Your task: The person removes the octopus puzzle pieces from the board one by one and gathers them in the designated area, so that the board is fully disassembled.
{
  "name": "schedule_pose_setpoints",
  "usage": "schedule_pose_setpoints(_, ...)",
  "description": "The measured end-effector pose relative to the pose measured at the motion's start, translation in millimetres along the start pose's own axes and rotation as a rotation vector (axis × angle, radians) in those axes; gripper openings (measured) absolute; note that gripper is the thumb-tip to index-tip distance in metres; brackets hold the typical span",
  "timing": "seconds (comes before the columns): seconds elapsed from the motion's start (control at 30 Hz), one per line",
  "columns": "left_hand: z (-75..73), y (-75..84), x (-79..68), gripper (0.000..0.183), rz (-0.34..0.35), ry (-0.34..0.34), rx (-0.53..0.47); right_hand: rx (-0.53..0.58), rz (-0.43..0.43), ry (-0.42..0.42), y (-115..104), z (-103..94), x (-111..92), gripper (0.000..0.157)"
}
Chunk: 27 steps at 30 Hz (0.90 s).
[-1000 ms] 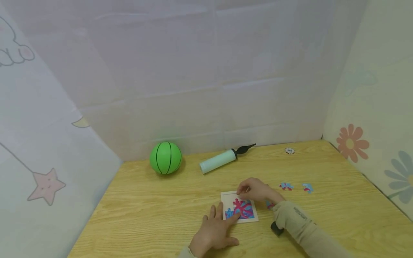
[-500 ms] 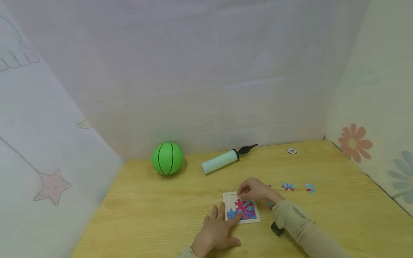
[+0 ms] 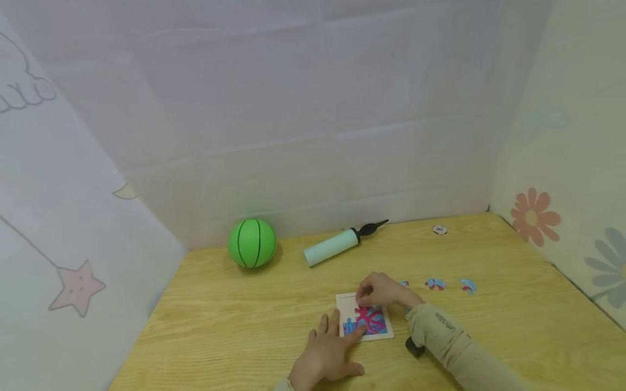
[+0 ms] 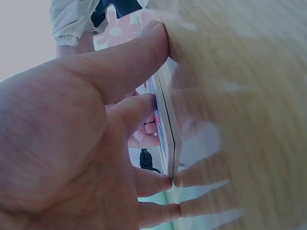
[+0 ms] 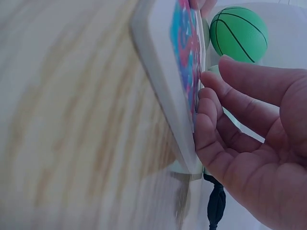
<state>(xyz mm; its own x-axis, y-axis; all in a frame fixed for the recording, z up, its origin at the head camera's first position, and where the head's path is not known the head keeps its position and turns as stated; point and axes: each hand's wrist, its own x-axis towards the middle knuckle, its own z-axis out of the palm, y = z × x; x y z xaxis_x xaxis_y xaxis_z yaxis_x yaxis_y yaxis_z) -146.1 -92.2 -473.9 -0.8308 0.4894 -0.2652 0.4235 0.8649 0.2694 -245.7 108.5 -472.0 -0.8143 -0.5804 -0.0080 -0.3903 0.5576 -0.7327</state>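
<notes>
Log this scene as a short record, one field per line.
surface: wood-grain table
work: white jigsaw tray, lower part filled with pink and blue pieces, upper left bare
left grip: bare hand, fingers spread, one fingertip on the filled area, another at the tray's left edge
right grip: bare hand, fingers curled at the tray's upper part; whether it pinches anything is hidden
spares: at least three loose jigsaw pieces, right of the tray
back row, left to right: green basketball, mint-green hand pump, poker chip
</notes>
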Motion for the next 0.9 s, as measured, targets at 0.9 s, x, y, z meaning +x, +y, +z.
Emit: schedule_pose_setpoints(0.9, -0.8, -1.1, -1.6, 0.072, 0.005, 0.015, 0.024, -0.046, 0.021, -0.005, 5.1, 4.5, 3.7, 0.009)
